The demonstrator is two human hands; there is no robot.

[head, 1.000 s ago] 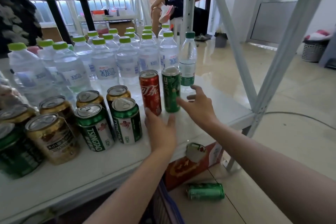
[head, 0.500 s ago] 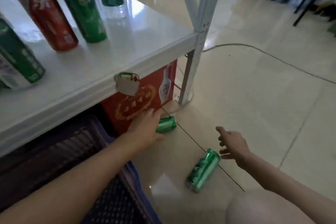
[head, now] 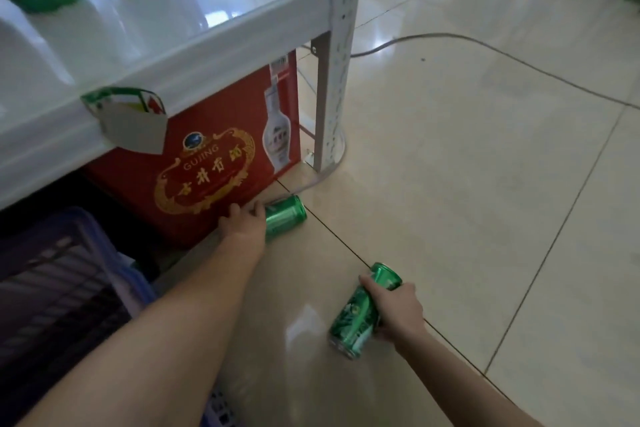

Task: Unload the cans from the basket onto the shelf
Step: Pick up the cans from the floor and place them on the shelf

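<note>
Two green cans lie on their sides on the tiled floor [head: 485, 184], not in the basket [head: 114, 274]. The right hand [head: 398, 310] wraps the nearer can [head: 356, 319]; the left hand [head: 244, 224] closes on the far can [head: 285, 215] beside the red box [head: 214, 166]. Round and smooth, either may roll from a loose hold, or knock the shelf [head: 194, 55] edge going up

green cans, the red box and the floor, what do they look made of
Green cans: likely thin metal with a glossy printed skin; highlights run along their sides. Red box: probably printed cardboard, with flat faces and gold lettering. Floor: polished tile, with grout lines and mirror-like reflections.
</note>
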